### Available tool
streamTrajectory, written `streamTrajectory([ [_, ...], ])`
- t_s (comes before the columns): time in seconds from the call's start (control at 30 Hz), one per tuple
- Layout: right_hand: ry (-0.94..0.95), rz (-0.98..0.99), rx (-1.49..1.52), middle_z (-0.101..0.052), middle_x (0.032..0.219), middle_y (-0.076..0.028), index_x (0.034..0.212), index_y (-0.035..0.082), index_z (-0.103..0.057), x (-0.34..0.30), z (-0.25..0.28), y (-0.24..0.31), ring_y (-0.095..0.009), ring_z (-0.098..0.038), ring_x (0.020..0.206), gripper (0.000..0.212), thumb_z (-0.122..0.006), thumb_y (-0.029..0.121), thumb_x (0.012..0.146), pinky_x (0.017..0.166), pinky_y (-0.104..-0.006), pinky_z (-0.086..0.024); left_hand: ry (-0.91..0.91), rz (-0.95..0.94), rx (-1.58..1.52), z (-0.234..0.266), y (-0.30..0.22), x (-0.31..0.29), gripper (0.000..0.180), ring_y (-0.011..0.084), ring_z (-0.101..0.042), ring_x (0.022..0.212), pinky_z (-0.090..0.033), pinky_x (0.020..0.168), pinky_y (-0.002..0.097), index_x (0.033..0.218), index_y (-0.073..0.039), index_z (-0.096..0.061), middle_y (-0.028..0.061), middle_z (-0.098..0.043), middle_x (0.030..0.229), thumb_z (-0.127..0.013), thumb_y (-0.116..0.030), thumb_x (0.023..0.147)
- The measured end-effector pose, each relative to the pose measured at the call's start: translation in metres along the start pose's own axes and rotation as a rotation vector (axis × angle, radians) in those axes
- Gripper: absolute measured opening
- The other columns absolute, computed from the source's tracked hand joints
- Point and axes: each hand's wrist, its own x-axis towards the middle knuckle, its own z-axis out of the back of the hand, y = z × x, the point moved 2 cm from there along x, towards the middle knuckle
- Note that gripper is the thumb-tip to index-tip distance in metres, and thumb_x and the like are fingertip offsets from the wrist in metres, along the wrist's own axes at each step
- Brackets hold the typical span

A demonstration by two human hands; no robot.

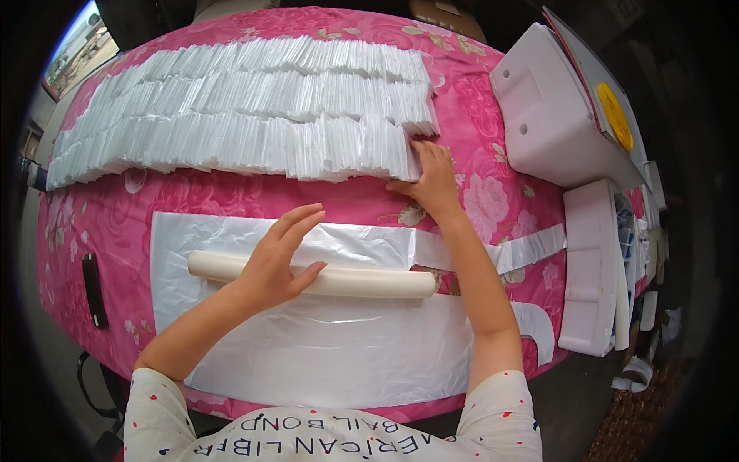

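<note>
Over a white tube (369, 282), my left hand (269, 266) has its fingers spread and its thumb out. The tube lies across a flat stack of clear plastic bags (331, 346) in front of me. Farther off, my right hand (433, 181) grips a folded plastic bag (415, 165) at the right end of the nearest row, thumb low and fingers high. That row is one of three long rows of folded plastic bags (254, 142), standing on edge and packed tightly together.
Pink flowered cloth (485, 196) covers the table. A black oblong object (94, 290) lies at the left. On the right stand a white foam box (539, 108) and a lower white foam container (591, 269). A yellow ring (615, 115) rests above the box. A plastic strip (531, 250) reaches toward the container.
</note>
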Motion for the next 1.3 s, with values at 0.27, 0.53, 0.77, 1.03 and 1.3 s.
streamTrajectory([
  [0.27,0.050,-0.064,0.000,-0.051,0.115,-0.015,0.118,0.001,-0.049,0.004,0.005,-0.005,-0.034,-0.044,0.110,0.088,-0.081,0.045,0.049,0.097,-0.0416,-0.034,0.005,0.012,0.013,0.003,0.002,-0.004,0.062,0.0313,-0.041,0.120,-0.037,0.098,0.0373,0.127,-0.003,-0.041,0.0153,-0.040,0.131,-0.067,-0.002,0.071],
  [0.53,0.073,-0.037,0.132,-0.047,0.125,-0.018,0.124,0.001,-0.045,-0.035,0.030,0.003,-0.035,-0.041,0.117,0.075,-0.076,0.038,0.065,0.100,-0.0421,-0.031,-0.065,-0.041,0.056,0.009,-0.007,-0.013,0.058,0.0313,-0.045,0.115,-0.041,0.094,0.0372,0.125,-0.003,-0.044,0.0144,-0.044,0.129,-0.067,-0.006,0.072],
  [0.77,0.319,0.111,0.336,-0.056,0.112,-0.014,0.116,0.006,-0.054,-0.079,0.053,0.092,-0.030,-0.049,0.106,0.048,-0.063,0.035,0.080,0.092,-0.0388,-0.039,0.017,-0.206,0.084,-0.010,-0.037,-0.052,0.055,0.0298,-0.053,0.105,-0.046,0.087,0.0365,0.120,-0.003,-0.049,0.0145,-0.050,0.122,-0.068,-0.005,0.069],
  [1.03,0.458,0.037,0.139,-0.058,0.088,-0.012,0.113,0.005,-0.056,-0.181,0.078,0.135,-0.028,-0.054,0.085,0.041,-0.062,0.029,0.080,0.074,-0.0364,-0.045,0.123,-0.037,0.054,-0.052,-0.065,-0.150,0.065,0.0397,-0.038,0.118,-0.034,0.098,0.0444,0.127,0.000,-0.041,0.0237,-0.033,0.134,-0.069,-0.015,0.071],
  [1.3,0.381,-0.006,0.360,-0.053,0.113,-0.014,0.117,0.004,-0.054,-0.275,0.082,0.201,-0.032,-0.049,0.106,0.043,-0.060,0.025,0.081,0.090,-0.0400,-0.038,0.092,0.035,0.214,-0.076,-0.074,-0.180,0.078,0.0511,-0.008,0.131,-0.015,0.106,0.0525,0.135,-0.001,-0.030,0.0337,-0.006,0.141,-0.063,-0.038,0.076],
])
